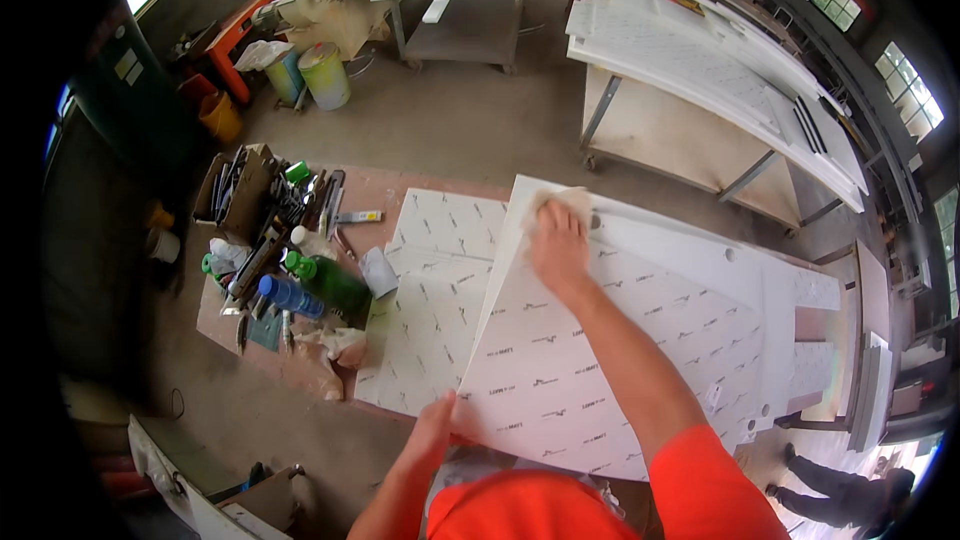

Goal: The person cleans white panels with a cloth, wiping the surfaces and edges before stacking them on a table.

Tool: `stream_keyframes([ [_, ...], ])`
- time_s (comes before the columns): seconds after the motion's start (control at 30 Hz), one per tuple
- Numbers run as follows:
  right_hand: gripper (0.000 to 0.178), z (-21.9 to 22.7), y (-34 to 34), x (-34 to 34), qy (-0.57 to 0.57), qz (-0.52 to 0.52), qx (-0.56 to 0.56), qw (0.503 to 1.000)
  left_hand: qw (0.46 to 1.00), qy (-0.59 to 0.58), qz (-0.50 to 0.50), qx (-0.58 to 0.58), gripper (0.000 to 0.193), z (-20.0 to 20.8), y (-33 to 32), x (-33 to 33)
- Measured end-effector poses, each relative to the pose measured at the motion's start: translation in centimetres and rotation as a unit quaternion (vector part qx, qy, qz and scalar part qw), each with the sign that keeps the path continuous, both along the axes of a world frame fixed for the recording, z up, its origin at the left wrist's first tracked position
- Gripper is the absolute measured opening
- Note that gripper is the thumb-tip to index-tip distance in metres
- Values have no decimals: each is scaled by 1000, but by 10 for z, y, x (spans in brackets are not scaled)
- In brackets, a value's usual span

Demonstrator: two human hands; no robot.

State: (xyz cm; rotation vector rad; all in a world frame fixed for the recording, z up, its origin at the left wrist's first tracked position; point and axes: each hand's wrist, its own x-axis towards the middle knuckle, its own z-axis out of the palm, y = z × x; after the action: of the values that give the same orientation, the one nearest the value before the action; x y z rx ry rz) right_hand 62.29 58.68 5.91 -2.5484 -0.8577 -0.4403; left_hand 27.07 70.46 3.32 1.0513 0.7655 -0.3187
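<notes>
A white panel [560, 380], covered in printed protective film, lies at an angle over other white sheets on the worktable. My right hand [558, 250] presses a crumpled beige cloth [572, 202] against the panel's far left corner, fingers bunched over it. At the near left corner my left hand [433, 427] grips the panel's edge; its fingers are partly hidden. Under the panel, to its left, another printed sheet [415, 305] lies flat. A green bottle [335, 285] and a blue bottle [290, 296] are left of that sheet.
Hand tools [290, 210] and a cardboard box [240, 190] crowd the table's left end. Paint buckets [325, 77] stand on the floor at far left. Wheeled tables [690, 145] stacked with white panels stand beyond. At lower right a person [840, 490] is partly visible.
</notes>
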Motion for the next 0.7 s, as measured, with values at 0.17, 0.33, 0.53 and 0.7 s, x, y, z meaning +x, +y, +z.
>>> stream_keyframes([
  [0.17,71,-12,27,-101,36,32,-8,999,975,-16,-79,-205,116,-6,26,1],
  [0.33,73,2,2,-287,52,120,-108,985,975,-28,30,-216,122,39,10,24],
  [0.53,69,2,-112,-336,64,-20,-106,992,972,-71,-128,-185,74,23,9,27],
  [0.7,59,2,-282,-339,38,-136,-38,989,989,-26,-70,-125,47,22,5,32],
])
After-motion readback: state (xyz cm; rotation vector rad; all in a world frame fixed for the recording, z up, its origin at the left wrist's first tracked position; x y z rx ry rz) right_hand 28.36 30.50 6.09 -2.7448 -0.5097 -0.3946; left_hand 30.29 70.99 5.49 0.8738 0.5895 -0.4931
